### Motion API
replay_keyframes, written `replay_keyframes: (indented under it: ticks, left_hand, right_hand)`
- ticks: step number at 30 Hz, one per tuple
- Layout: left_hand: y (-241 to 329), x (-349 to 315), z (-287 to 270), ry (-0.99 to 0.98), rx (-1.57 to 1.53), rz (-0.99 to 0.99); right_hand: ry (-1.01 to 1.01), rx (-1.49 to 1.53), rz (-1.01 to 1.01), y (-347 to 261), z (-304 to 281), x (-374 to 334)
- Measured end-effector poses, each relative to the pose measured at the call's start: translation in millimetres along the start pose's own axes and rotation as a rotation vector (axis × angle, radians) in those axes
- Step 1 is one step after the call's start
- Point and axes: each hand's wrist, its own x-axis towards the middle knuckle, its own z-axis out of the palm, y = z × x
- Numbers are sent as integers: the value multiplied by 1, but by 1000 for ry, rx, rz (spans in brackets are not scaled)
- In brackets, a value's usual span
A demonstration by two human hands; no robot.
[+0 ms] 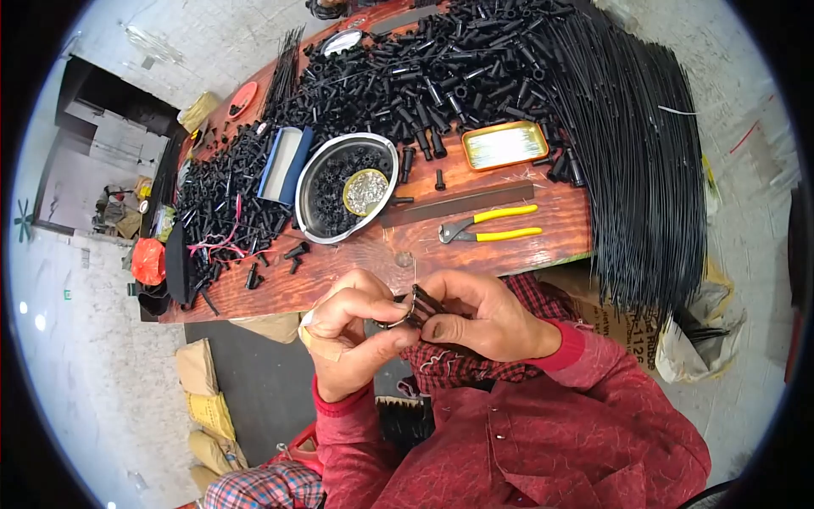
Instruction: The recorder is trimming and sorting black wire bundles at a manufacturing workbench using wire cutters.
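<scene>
One small black piece (429, 306) is what I find in hand, in front of the body near the close edge of the table (356, 262). The left hand (352, 329) is pinched on its left side; the right hand (485, 318) is clamped on its right. Beyond, I note yellow-handled pliers (507, 235) beside a metal bowl (304, 202).

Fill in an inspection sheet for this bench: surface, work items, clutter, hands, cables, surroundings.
Surface: scuffed red table, heaped toward the back.
Work items: dark piece in hand; yellow-handled pliers; metal bowl of small black parts.
Clutter: heaped black tubular parts; black strands overhanging the right edge.
Hands: left hand and right hand both grip the dark piece.
Cables: possibly one, a dark line at lower right; unclear.
Surroundings: sacks at left, pale wall.
</scene>
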Motion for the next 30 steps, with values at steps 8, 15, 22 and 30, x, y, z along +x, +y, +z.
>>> replay_keyframes:
  ticks: [8,15,22,30]
  left_hand:
    - [-86,80,-100,103,394,-285]
    - [-193,143,-136,62,1120,-154]
    - [-181,164,-117,-90,1382,-222]
    - [-183,154,-133,-312,1201,-49]
  right_hand:
    - [12,26,5,1,-8,6]
    - [47,-29,-14,1,-5,5]
    - [45,34,8,5,-14,9]
    - [-4,7,-13,6,-14,7]
